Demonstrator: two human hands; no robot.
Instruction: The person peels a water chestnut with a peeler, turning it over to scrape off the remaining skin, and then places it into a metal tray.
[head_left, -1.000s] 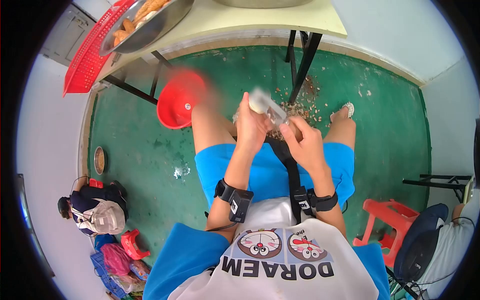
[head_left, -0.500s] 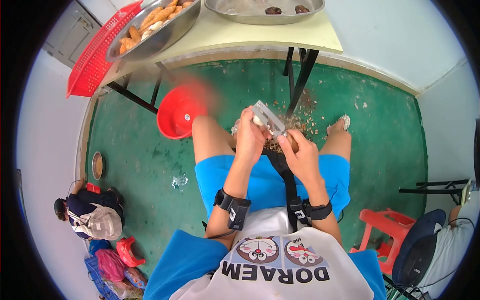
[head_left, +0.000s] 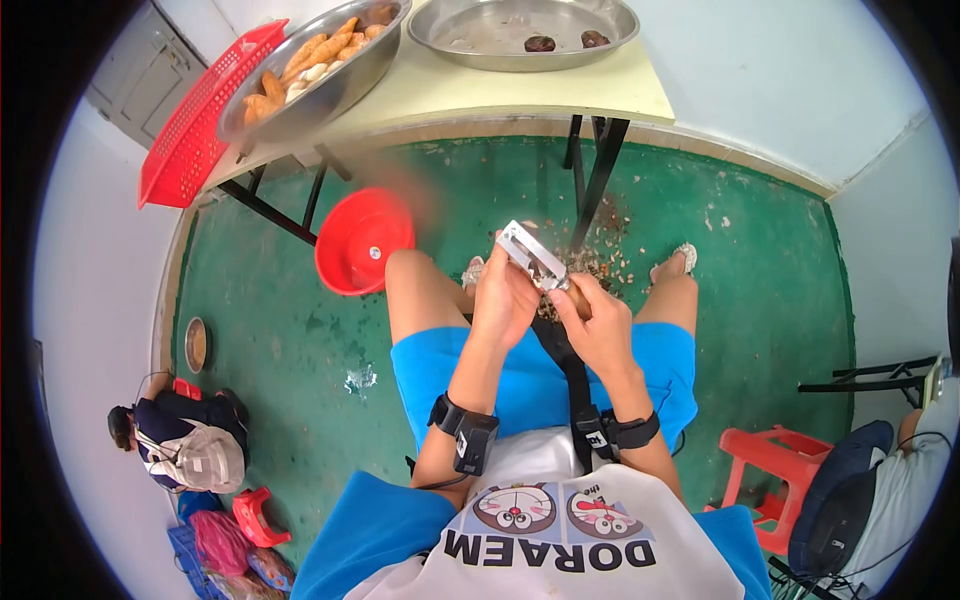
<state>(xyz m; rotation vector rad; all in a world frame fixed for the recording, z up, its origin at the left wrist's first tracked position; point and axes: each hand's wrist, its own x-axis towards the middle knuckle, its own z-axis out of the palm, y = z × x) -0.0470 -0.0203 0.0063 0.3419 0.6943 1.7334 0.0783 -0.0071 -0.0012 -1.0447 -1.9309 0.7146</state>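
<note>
Over my lap, my right hand (head_left: 597, 318) is closed round the brown handle of a metal peeler (head_left: 532, 256). The peeler's wide silver frame points up and left, across the fingertips of my left hand (head_left: 503, 298). My left hand is curled under the frame, on a pale peeled vegetable that is now mostly hidden behind the peeler and fingers. Scattered peelings (head_left: 607, 262) lie on the green floor between my feet.
Ahead is a table (head_left: 520, 98) with a metal bowl (head_left: 345, 88) of orange and whitish roots, a metal tray (head_left: 480, 62) with two dark pieces, and a red basket (head_left: 205, 125). A red basin (head_left: 345, 265) stands near my left knee. A person (head_left: 190, 435) crouches at left; red stool (head_left: 775, 465) at right.
My hands and the peeler sit slightly lower in view, and the peeler's frame has turned a little. The pale vegetable shows less. The view has tilted slightly, showing more of the table.
</note>
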